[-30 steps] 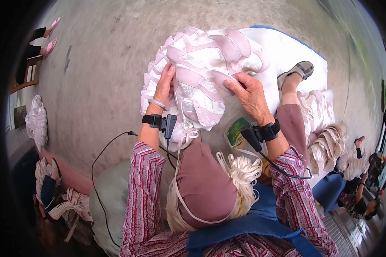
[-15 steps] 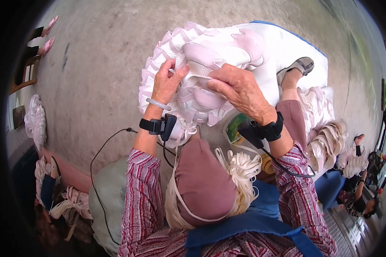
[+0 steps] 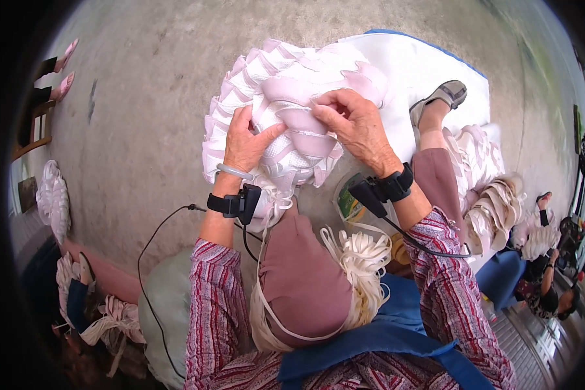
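A large bundle of white and pale pink shoe uppers (image 3: 289,97) lies in front of me, overlapped in a curved row. My left hand (image 3: 247,144) holds the near left part of an upper, its thumb lying along the pink padded collar. On the right side of that same collar, my right hand (image 3: 356,123) pinches with thumb and forefinger; what sits between these fingertips is too small to make out. Cream flat laces (image 3: 361,263) hang in a looped bunch over my knee. Black straps with small devices sit on both wrists.
A white sheet (image 3: 429,68) with a blue edge lies under my shoe. Right of my leg are more uppers (image 3: 494,211), with a co-worker (image 3: 546,286) beyond. A tub (image 3: 352,198) stands between my legs. A black cable (image 3: 151,244) runs left, past a pale green sack (image 3: 169,305).
A thin white strand stretched between my hands earlier no longer shows. Both hands have come lower against the upper, and the left thumb now rests on the collar.
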The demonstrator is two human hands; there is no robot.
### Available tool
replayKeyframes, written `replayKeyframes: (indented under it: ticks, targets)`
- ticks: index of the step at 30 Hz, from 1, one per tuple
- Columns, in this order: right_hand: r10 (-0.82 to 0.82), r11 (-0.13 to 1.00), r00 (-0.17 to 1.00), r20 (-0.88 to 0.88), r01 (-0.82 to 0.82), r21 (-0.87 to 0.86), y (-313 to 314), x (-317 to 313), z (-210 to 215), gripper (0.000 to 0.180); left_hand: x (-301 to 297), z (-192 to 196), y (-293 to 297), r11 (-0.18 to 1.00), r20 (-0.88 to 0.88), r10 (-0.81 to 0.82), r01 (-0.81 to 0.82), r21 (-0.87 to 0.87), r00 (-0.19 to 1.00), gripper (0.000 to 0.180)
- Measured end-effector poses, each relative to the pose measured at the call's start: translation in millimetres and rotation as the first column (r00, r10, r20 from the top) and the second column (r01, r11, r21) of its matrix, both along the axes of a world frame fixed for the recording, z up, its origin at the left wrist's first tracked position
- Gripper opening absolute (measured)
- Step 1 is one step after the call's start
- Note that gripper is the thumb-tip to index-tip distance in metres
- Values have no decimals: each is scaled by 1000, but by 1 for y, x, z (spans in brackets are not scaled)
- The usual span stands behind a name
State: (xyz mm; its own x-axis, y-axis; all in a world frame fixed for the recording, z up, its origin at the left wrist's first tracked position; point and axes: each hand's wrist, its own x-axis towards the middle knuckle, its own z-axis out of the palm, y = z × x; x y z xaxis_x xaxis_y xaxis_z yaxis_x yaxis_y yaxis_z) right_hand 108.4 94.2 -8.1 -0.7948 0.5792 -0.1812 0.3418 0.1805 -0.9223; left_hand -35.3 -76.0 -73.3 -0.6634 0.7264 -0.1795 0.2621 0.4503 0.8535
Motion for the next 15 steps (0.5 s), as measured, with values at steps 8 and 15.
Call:
replayKeyframes:
  ticks: [8, 15]
  targets:
    - [-454, 891, 879, 145, 452, 48, 42, 55, -51, 61, 8, -2, -4, 1000, 113, -15, 14, 9, 993, 47]
    - [-298, 944, 946, 123, 311, -106, 66, 33, -69, 76, 28, 4, -5, 995, -226, -44, 63, 76, 973, 38]
